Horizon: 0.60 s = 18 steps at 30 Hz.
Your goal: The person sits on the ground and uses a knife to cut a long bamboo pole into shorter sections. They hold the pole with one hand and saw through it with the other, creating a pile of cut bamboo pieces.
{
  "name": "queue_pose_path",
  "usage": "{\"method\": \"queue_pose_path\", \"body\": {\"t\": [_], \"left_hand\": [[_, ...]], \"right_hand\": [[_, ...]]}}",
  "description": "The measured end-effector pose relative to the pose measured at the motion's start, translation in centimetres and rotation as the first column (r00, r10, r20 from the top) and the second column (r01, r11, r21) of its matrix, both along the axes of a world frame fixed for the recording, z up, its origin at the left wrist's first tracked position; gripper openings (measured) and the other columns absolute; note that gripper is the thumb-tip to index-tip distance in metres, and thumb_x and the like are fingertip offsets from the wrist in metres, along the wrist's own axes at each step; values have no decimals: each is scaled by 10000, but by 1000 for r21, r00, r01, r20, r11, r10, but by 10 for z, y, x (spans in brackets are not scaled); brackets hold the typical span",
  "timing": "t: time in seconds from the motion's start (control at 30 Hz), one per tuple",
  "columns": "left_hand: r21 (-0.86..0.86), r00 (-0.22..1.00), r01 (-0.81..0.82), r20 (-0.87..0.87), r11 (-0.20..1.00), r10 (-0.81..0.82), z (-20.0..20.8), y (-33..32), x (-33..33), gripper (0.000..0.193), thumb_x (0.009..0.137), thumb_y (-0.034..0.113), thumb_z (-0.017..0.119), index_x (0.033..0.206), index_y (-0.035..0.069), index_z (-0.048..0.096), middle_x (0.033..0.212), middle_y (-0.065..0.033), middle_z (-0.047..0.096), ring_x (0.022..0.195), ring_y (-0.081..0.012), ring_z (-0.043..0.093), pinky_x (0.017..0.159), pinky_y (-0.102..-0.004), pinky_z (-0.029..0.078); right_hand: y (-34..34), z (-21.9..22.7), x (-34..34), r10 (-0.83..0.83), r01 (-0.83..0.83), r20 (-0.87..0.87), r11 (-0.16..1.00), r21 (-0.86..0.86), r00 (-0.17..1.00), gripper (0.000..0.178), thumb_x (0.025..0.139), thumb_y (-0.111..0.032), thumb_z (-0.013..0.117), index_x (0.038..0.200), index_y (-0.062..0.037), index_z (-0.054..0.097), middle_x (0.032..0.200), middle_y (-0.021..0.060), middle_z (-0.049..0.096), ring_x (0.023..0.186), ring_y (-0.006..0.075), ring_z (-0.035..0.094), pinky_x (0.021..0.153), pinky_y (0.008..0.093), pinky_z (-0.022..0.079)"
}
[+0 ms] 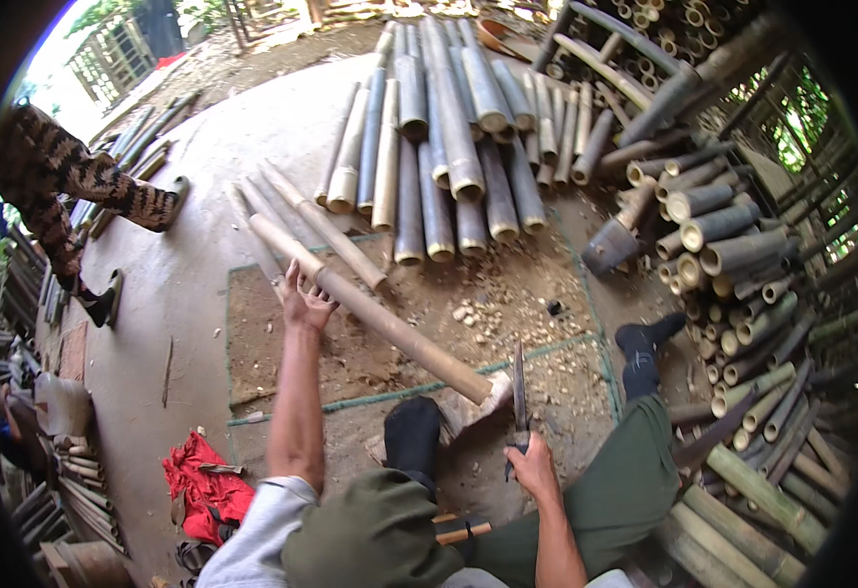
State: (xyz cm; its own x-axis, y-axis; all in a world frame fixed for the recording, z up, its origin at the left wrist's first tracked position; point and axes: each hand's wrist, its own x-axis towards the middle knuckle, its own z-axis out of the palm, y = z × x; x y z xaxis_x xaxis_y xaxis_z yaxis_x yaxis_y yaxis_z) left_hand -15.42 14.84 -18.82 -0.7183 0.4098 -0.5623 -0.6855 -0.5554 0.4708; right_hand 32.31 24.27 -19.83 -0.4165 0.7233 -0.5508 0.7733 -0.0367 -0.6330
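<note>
A bamboo pole [390, 328] slants from far left down toward me, its near end on a pale wooden block [460, 416] between my feet. Against the pole's near side, toward its far end, lies my left hand [305, 302], fingers spread and fingertips at its edge; some of the fingers' undersides are hidden. My right hand [532, 463] is closed round the handle of a long knife [520, 392]. Its dark blade points up and away from me, just right of the pole's near end and apart from it.
Stacked bamboo poles [468, 167] lie ahead; more cut bamboo [733, 230] is piled at right. Wood chips [483, 314] litter a green-edged mat [253, 338]. A red cloth [209, 480] lies at lower left. Another person's patterned trouser leg [106, 176] stands at far left.
</note>
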Motion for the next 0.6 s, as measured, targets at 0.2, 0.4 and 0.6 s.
{"method": "queue_pose_path", "body": {"t": [0.2,0.4,0.6], "left_hand": [[22,962,72,-264,997,-64,-14,3,21,173,897,185,683,964,46,604,825,-64,631,810,-215,642,757,-431,560],[-99,933,-186,-330,978,143,32,-32,55,213,835,136,759,915,42,585,760,-67,609,674,-204,628,616,-379,580],[-296,862,-295,-492,909,119,59,-39,67,193,819,136,790,874,55,623,710,-44,597,617,-170,602,590,-335,539]], "right_hand": [[-14,4,11,-64,62,28,997,44,998,384,837,-260,680,1045,22,523,913,303,644,892,488,625,762,517,488],[-33,20,-16,95,-104,64,981,164,993,353,876,-233,649,1048,1,448,825,305,643,818,507,622,704,561,478],[-30,24,-29,172,-190,89,945,266,981,330,895,-206,649,1045,1,440,782,292,641,738,492,630,636,557,493]]}}
